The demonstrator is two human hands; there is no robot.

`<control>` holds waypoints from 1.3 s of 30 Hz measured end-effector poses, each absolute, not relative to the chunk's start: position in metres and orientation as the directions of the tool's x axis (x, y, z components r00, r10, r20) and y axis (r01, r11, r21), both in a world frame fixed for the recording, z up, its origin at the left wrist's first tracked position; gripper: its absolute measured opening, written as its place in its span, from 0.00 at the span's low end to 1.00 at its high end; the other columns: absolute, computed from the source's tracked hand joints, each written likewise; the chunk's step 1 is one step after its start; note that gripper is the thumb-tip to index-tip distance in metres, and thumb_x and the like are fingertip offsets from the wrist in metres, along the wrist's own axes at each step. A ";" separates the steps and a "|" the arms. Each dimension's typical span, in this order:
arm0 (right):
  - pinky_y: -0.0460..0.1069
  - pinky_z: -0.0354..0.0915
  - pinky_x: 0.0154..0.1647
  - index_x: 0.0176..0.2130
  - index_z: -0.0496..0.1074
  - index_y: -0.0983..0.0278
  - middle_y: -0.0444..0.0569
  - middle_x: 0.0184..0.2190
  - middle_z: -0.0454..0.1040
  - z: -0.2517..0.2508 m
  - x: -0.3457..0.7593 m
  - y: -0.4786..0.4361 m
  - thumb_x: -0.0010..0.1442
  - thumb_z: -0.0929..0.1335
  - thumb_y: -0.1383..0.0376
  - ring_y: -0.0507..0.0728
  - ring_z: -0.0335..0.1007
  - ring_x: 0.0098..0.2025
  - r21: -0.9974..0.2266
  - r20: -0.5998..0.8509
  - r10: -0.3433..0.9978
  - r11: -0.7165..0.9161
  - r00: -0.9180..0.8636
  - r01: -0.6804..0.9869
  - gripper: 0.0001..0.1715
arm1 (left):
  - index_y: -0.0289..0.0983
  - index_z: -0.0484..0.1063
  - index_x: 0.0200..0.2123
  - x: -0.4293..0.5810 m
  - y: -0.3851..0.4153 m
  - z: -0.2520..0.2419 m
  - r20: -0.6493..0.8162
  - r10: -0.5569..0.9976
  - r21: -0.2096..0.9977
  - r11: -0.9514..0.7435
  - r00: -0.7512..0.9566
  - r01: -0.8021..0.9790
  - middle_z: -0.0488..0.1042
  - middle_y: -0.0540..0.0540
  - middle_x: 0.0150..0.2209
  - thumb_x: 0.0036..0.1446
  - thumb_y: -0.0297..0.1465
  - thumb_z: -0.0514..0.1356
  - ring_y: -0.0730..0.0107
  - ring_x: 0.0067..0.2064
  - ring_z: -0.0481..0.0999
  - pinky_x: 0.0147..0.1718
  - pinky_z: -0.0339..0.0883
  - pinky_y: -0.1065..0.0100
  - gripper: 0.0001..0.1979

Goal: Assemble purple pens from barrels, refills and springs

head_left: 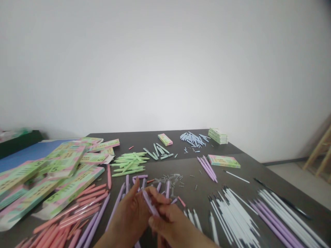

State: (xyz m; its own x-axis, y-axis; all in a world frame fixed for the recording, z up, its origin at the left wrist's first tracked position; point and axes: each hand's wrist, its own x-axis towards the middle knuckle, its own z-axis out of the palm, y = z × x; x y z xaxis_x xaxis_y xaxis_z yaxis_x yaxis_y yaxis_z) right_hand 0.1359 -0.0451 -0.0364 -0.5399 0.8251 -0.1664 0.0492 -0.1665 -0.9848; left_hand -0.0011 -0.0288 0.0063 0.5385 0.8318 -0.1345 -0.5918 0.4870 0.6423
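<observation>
In front of me, near the table's front edge, a light purple pen barrel (pixel 149 203) is held tilted between my two hands. My right hand (pixel 172 218) pinches its lower part between thumb and fingers. My left hand (pixel 129 213) is curled against the barrel's other side, its thumb pointing up; some of its fingers are hidden. Around and behind the hands lie more purple pen parts (pixel 117 203) and a scatter of small clear plastic pieces (pixel 176 179). White-grey pen pieces (pixel 196 219) lie just right of my right hand.
Green-pink boxes (pixel 67 162) are heaped on the left beside coral pens (pixel 85 208). Green pens (pixel 130 163) and blue parts (pixel 193 138) lie farther back. White refills (pixel 232 213) and purple barrels (pixel 271 220) spread on the right. Stacked boxes (pixel 218 136) stand at the back right.
</observation>
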 end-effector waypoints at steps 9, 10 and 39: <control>0.40 0.54 0.19 0.30 0.71 0.71 0.45 0.19 0.69 -0.039 0.126 -0.057 0.47 0.67 0.46 0.45 0.61 0.17 -0.948 -0.195 0.680 -0.316 -0.707 -0.043 0.29 | 0.35 0.69 0.23 -0.003 -0.032 0.006 -0.177 0.879 0.489 0.468 0.442 -0.736 0.40 0.61 0.11 0.57 0.32 0.49 0.81 0.13 0.40 0.17 0.63 0.70 0.15; 0.41 0.55 0.19 0.30 0.70 0.71 0.45 0.19 0.69 -0.039 0.126 -0.057 0.47 0.67 0.46 0.46 0.62 0.17 -0.936 -0.207 0.669 -0.347 -0.714 -0.054 0.29 | 0.35 0.69 0.23 -0.004 -0.031 0.006 -0.183 0.882 0.488 0.464 0.433 -0.739 0.39 0.61 0.11 0.57 0.33 0.49 0.81 0.13 0.40 0.17 0.63 0.70 0.15; 0.40 0.56 0.22 0.34 0.74 0.70 0.48 0.23 0.74 -0.037 0.129 -0.060 0.46 0.70 0.49 0.47 0.68 0.23 -0.930 -0.208 0.676 -0.361 -0.707 -0.071 0.27 | 0.35 0.73 0.29 -0.013 -0.034 0.010 -0.027 0.907 0.542 0.367 0.421 -0.756 0.40 0.60 0.11 0.54 0.33 0.49 0.79 0.14 0.39 0.13 0.49 0.74 0.15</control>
